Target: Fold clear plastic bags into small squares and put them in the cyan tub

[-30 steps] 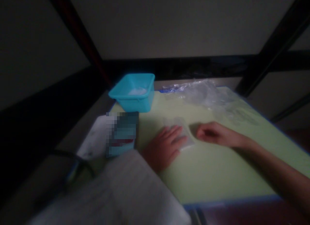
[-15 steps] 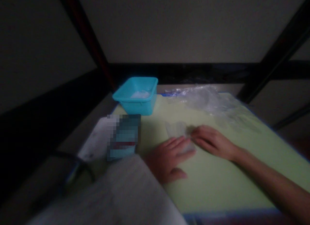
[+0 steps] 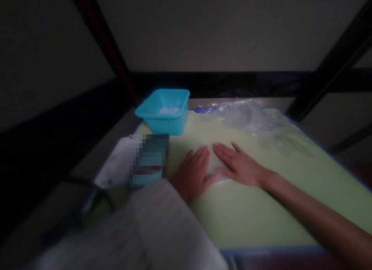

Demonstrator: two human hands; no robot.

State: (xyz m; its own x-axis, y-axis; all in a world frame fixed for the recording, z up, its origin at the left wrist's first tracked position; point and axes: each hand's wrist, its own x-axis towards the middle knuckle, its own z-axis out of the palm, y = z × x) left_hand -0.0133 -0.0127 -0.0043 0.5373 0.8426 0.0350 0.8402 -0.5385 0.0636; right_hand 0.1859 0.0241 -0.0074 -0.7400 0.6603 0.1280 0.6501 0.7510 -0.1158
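Note:
A small clear plastic sheet or bag [image 3: 215, 165] lies flat on the yellow-green tabletop [image 3: 250, 219], partly hidden by both hands. My left hand [image 3: 195, 175] rests palm down on its left side, fingers stretched forward and thumb out to the right. From the right, my right hand [image 3: 240, 165] lies flat over the other side with its fingers extended. Neither hand grips anything. The fingertips of the two hands are close together but apart.
A turquoise basket [image 3: 165, 124] with whitish contents stands at the back left. Crumpled clear plastic [image 3: 250, 117] spreads over the back right. At the left lie a pixelated flat object [image 3: 151, 159] and a whitish sheet [image 3: 119, 161]. Grey cloth [image 3: 162, 227] fills the lower left.
My right hand has opened from a pinch-like shape and moved left, flat onto the plastic. My left hand has turned its fingers forward and shifted slightly left. The view has tilted slightly.

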